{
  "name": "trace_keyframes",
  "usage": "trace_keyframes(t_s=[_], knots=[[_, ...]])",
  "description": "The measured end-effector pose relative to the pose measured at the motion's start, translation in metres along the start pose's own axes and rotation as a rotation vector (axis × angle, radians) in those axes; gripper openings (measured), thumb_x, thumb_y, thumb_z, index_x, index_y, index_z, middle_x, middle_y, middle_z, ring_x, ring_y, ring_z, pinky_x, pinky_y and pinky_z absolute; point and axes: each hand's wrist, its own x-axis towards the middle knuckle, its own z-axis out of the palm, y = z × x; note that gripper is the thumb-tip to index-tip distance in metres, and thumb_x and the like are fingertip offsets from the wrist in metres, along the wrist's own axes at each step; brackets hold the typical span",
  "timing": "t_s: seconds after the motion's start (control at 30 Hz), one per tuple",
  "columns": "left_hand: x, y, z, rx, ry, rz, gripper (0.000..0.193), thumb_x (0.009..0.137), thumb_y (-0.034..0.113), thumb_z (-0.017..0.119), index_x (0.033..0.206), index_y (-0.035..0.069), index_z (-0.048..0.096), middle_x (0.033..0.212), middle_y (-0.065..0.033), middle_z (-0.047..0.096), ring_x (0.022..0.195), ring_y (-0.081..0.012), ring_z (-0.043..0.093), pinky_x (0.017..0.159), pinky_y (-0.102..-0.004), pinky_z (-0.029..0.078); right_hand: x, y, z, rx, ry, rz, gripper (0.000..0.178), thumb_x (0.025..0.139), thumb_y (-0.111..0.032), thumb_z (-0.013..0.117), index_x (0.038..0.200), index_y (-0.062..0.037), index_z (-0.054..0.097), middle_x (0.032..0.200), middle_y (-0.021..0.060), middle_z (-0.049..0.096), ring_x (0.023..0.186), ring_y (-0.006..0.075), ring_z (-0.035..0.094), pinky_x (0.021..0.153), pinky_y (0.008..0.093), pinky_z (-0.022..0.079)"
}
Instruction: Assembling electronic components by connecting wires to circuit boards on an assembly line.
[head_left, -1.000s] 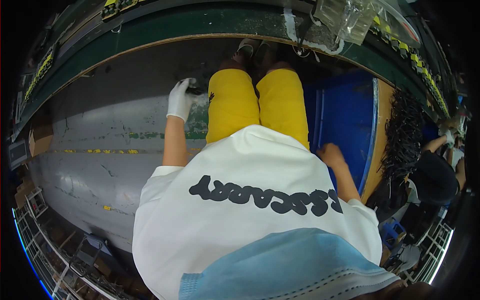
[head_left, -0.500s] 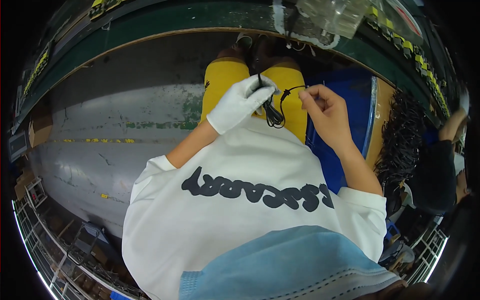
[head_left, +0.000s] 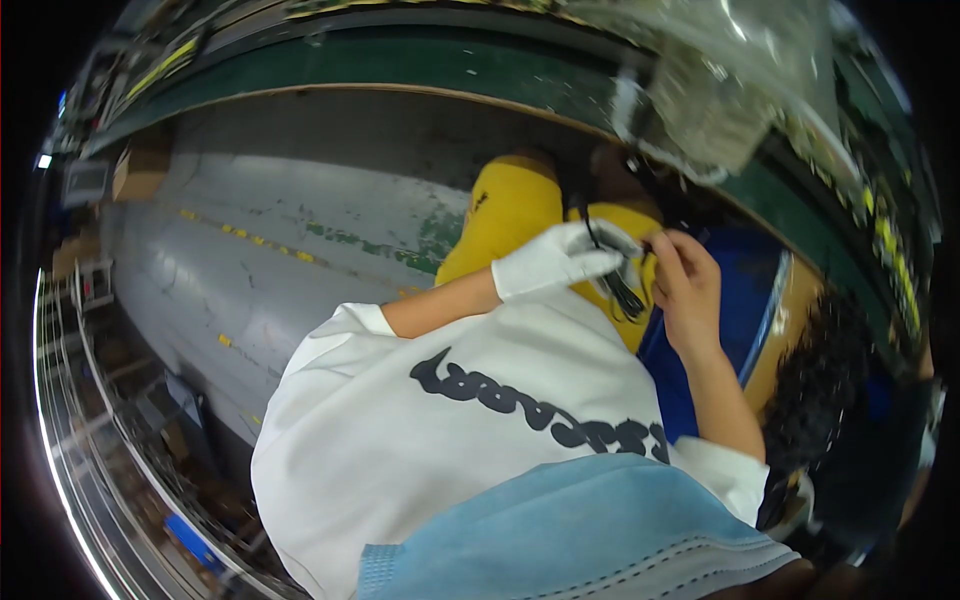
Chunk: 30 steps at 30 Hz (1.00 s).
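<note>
Left-hand grip: closed around a bundled black cable, with the white glove covering the hand. Right-hand grip: bare, thumb and forefinger pinching what appears to be a short section of the same cable. Motion blur hides the exact point of contact.

Location: the cable is held clear of any support, above the yellow shorts and in front of the white shirt. The green tabletop lies beyond the knees; the blue panel is on the person's right, behind the right forearm.

Step in hand (judged): two-handed handling of the cable. The left grip appears to secure the bundle while the right appears to manage a free section. The two hands are close together, the right fingertips just beside the gloved fingers.

Requirement for the next move (judged): any shift of the right pinch calls for firm support from the left grip, so that the loops do not slip or spread. Slack between the hands needs control, since a flexible cable is liable to snag or tangle.

Appearance of the cable: black, thin and gathered in several narrow loops. The loops hang below the left fingers, tilted toward the person's right. One dark length projects above the gloved hand. Connector detail, surface finish and any tie are too blurred to tell.
</note>
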Motion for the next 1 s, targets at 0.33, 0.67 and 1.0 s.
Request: trace_keyframes(t_s=[0.33, 0.67, 1.0], knots=[[-0.061, 0.222, -0.098, 0.972, 0.583, 0.072, 0.038, 0.083, 0.025, 0.071, 0.112, 0.002, 0.064, 0.086, -0.0097, 0.068, 0.077, -0.0162, 0.065, 0.069, -0.0286, 0.053, -0.014, -0.015, 0.000, 0.025, -0.095, -0.148, 0.016, 0.099, -0.017, 0.053, 0.099, -0.0025, 0.060, 0.064, 0.0010, 0.055, 0.045, 0.0012, 0.030, 0.040, 0.0184, 0.022], [-0.023, 0.364, -0.266, 1.963, -0.099, 0.504, 0.112, 0.049, 0.029, 0.091, 0.142, 0.006, 0.033, 0.129, -0.0226, 0.053, 0.120, -0.0347, 0.051, 0.103, -0.0383, 0.042, 0.004, 0.004, -0.012, -0.091, -0.160, 0.007, 0.017, 0.097, -0.018, 0.057, 0.092, -0.0028, 0.062, 0.061, -0.0031, 0.049, 0.046, 0.0015, 0.032, 0.042, 0.0186, 0.022], [-0.055, 0.373, -0.271, 1.813, 0.551, -0.135, 0.113, 0.046, 0.026, 0.093, 0.141, 0.006, 0.034, 0.121, -0.0193, 0.057, 0.110, -0.0270, 0.056, 0.096, -0.0364, 0.046, 0.004, 0.001, -0.016, 0.110, -0.287, 0.137, 0.016, 0.096, -0.019, 0.058, 0.093, -0.0041, 0.060, 0.062, -0.0034, 0.045, 0.045, 0.0014, 0.027, 0.041, 0.0187, 0.021]])
